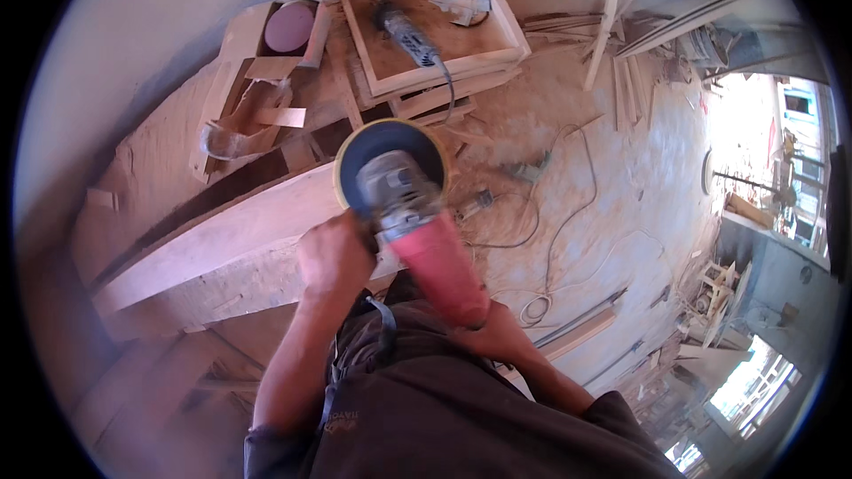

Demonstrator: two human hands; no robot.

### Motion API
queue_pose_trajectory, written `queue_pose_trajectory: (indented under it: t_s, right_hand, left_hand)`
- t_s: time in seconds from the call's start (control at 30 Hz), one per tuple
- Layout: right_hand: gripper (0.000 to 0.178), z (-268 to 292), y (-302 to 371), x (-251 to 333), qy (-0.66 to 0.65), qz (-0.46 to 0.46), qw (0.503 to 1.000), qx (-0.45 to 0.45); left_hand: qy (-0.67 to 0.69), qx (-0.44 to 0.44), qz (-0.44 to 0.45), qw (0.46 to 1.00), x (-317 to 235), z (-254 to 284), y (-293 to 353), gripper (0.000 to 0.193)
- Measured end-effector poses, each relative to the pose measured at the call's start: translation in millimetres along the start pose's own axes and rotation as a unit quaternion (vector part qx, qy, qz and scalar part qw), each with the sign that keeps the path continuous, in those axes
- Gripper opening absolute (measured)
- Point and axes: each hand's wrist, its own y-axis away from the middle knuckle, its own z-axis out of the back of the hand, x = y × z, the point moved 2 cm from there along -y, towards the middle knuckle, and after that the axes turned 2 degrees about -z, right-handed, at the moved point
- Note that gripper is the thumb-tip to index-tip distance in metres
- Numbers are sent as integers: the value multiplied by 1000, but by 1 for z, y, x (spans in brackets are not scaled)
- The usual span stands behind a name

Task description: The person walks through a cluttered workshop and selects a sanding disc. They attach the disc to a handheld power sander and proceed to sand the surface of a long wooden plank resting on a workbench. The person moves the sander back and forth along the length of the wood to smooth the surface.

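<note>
An angle grinder [441, 268] with a red body and grey metal head is held out in front of my waist. Its round backing disc [377, 144], dark with a yellowish rim, points away from me. My left hand [339, 253] is closed beside the grinder's head, where a side handle would be; the grip itself is hidden by the fingers. At the rear of the red body, my right hand [493, 333] wraps round it, partly covered by the tool. Left of the disc lies a long pale wooden plank [222, 229], close to my left hand.
A shallow wooden frame box [495, 60] holding a second grey power tool [410, 37] sits at the top. A carton with purple sanding discs [289, 28] stands left of it. Cables [589, 179] snake over the dusty floor, and timber offcuts [607, 18] lean at the back.
</note>
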Motion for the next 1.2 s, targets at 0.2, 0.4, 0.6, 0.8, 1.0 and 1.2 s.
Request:
queue_pose_trajectory:
  t_s: [0.2, 0.4, 0.6, 0.8, 1.0, 1.2]
  right_hand:
    - [16, 24, 6, -31, -107, -111, 987, -38]
    - [17, 9, 6, -18, -127, -98, 986, -42]
    - [19, -30, 3, 12, -69, -52, 996, -9]
    - [33, -84, 7, 43, -11, -33, 999, -2]
    - [39, -149, 14, 107, 46, 73, 996, 33]
    - [42, -241, -6, 125, 179, 150, 970, 73]
  left_hand:
    - [21, 58, -117, 991, -67, -2, -47, 8]
    - [14, 48, -107, 993, -42, -7, -45, 13]
    - [10, 28, -62, 998, 22, 7, -25, 12]
    - [28, -6, -17, 999, 98, 17, 9, 11]
    - [30, -33, 39, 998, 187, 41, 49, 11]
    - [18, -87, 134, 987, 299, 63, 115, 15]
